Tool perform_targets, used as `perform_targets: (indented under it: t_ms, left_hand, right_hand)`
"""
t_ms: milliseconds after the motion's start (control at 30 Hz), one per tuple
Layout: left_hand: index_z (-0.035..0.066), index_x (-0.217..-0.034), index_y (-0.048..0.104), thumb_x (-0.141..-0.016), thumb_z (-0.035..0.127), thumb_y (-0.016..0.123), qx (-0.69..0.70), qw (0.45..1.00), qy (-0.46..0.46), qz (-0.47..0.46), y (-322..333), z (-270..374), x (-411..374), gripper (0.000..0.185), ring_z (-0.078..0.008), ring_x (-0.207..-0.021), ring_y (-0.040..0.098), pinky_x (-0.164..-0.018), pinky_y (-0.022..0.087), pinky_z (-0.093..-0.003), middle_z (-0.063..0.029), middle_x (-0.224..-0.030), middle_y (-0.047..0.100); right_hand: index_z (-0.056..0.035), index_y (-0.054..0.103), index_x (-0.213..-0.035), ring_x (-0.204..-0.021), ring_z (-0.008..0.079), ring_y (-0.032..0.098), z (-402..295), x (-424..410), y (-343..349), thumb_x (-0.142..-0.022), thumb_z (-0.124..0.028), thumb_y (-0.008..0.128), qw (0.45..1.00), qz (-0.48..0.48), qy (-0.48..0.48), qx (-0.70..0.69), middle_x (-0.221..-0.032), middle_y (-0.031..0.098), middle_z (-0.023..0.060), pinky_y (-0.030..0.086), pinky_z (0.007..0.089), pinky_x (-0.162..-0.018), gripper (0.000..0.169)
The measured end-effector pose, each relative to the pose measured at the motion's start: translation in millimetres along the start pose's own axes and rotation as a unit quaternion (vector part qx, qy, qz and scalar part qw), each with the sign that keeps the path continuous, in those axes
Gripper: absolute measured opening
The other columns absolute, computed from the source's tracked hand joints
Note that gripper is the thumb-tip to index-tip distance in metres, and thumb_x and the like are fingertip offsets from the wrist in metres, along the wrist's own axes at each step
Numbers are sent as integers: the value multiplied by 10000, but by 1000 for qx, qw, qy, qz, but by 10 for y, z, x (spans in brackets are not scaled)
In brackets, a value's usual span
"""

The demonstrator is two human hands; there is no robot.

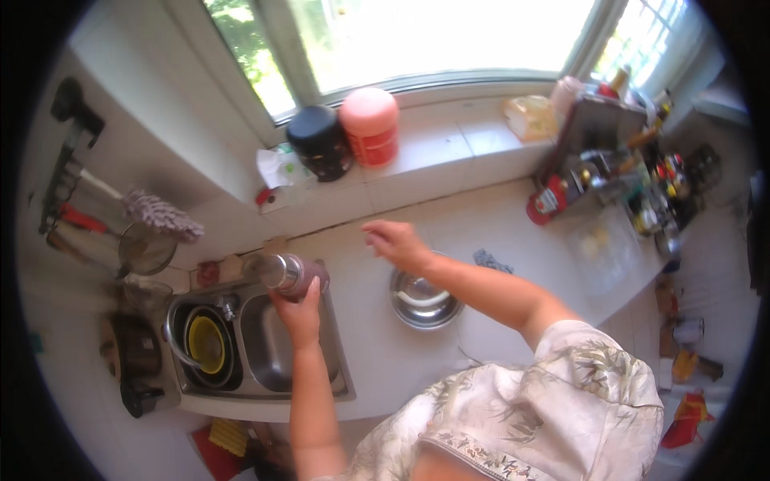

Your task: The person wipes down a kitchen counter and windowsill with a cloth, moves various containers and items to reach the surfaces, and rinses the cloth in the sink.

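My left hand (299, 315) is wrapped around a mauve vacuum flask (314, 274) with a shiny steel top, tilted over the back right corner of the sink. Its steel end points left. My right hand (402, 245) hovers over the white counter (367, 312), fingers loosely bent and apart, with nothing seen in them. Below that forearm stands a round stainless-steel bowl (428, 317), partly covered by the arm. A pale curved strip (421, 300) shows inside it; whether it is an object or a reflection I cannot tell. A crumpled blue-grey cloth (492, 261) lies to the right.
The left basin of the steel sink (344, 388) holds a yellow strainer basket (206, 344). Black (320, 144) and pink (369, 129) tubs stand on the window ledge. Condiment bottles crowd the right, near a red-labelled bottle (546, 201). Utensils and a duster (162, 215) hang left.
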State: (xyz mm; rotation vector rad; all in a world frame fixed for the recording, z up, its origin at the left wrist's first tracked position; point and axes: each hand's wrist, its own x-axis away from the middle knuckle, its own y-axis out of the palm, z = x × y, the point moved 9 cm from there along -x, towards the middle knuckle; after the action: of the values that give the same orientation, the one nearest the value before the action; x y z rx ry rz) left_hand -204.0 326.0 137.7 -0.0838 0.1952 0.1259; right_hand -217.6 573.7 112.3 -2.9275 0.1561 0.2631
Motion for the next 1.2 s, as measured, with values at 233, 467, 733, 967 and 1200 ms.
perform_targets:
  t_ms: [233,467,733,967,1200]
  left_hand:
    - [23,-1299,329,-713,12,713,45,994,2,-100,1101,128,30,701,-221,-1132,479,-967,383,-355,-113,-1244,457]
    - [38,-1280,338,-711,11,728,65,980,-19,-188,2121,411,31,691,-201,-1123,477,-949,397,-331,-103,-1222,464]
    - [37,-1291,329,-698,20,741,39,980,19,-195,2310,440,-79,722,-205,-1120,481,-939,410,-342,-103,-1221,460]
    - [35,-1295,328,-687,-8,736,41,979,-24,-198,2291,152,-157,734,-204,-1131,471,-967,386,-343,-107,-1246,439]
    - [39,-1292,333,-695,-8,732,32,972,-50,-226,2516,213,-176,720,-201,-1127,478,-963,390,-340,-98,-1223,465]
  right_hand:
    - [-89,596,-1085,-867,258,593,1473,1784,-2144,-788,-166,629,899,105,250,343,-989,615,128,485,372,-752,308]
    - [-138,617,-1079,-1064,297,498,1583,2134,-1904,-646,-157,686,874,-15,147,463,-1106,579,94,441,359,-865,439]
    - [-75,617,-1015,-1001,288,513,150,377,-2527,-663,-99,615,912,249,-45,324,-1093,571,93,433,388,-859,352]
    - [-124,522,-1198,-1219,211,390,365,-1022,-1382,-862,-243,442,854,27,-59,517,-1253,494,19,272,495,-990,366]
    - [-104,503,-1229,-1286,217,325,613,-1204,-2046,-854,-283,420,821,106,-22,560,-1322,440,39,218,506,-1036,424]
